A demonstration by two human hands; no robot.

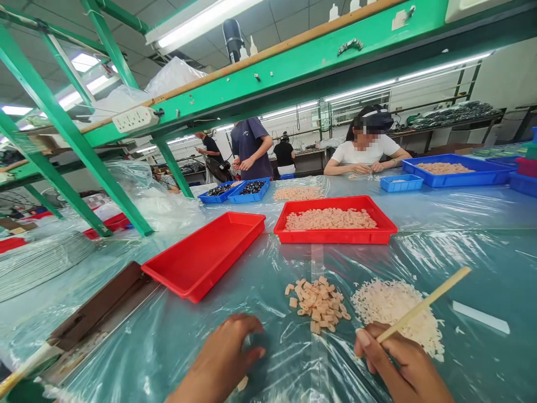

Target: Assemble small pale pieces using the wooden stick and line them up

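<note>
Head view: the left hand [229, 358] rests near the bottom edge on the clear plastic sheet [440, 252] that covers the table, fingers curled narrow with their tips on the sheet; whether they pinch anything underneath, I cannot tell; a small pale piece [242, 383] lies just beside it. The right hand [403, 364], near and right, is closed round a thin pale wooden stick [423, 305] that slants up to the right over a heap of small white pieces [394, 313]; just left of that lies a smaller heap of tan block-shaped pieces [319, 305], both loose on the sheet. Farther left a red plastic tray [205, 252] shows only its bare floor; a second red tray [335, 235], far of the heaps, holds many tan pieces; so most, I judge, is already trayed and the two heaps are left.
</note>
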